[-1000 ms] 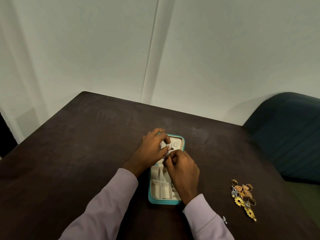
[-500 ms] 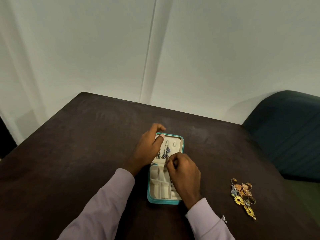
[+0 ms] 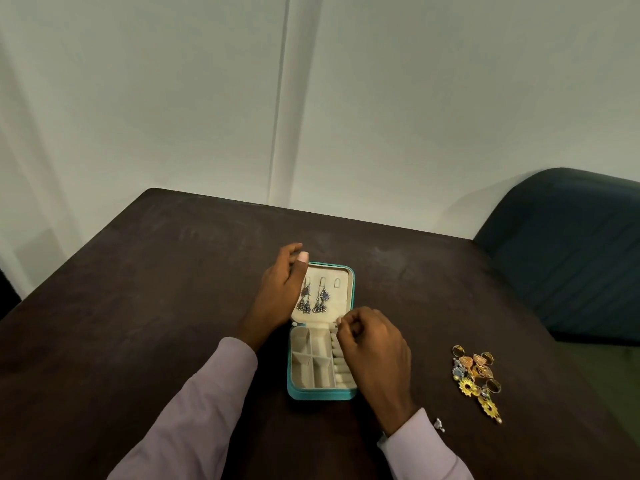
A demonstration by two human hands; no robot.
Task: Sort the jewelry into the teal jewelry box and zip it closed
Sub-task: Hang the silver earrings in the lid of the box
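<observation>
The teal jewelry box (image 3: 320, 396) lies open at the table's middle, its cream lid (image 3: 341, 273) standing up at the far side. Two silver dangling earrings (image 3: 314, 299) hang side by side on the lid's inner panel. My left hand (image 3: 277, 292) grips the lid's left edge, thumb on its top left corner and fingers behind. My right hand (image 3: 374, 344) hovers over the box's right side with its fingers curled, thumb and forefinger together; I see nothing between them. A pile of gold and silver jewelry (image 3: 474, 375) lies on the table to the right.
A small silver piece (image 3: 439, 425) lies by my right cuff. The dark brown table (image 3: 156, 306) runs to a white wall at the back. A dark teal chair (image 3: 568, 251) stands past the table's right edge.
My right hand has let go of the second earring and drawn back toward me, leaving both earrings hanging on the lid. My left hand shifted from the earrings to the lid's left edge.
</observation>
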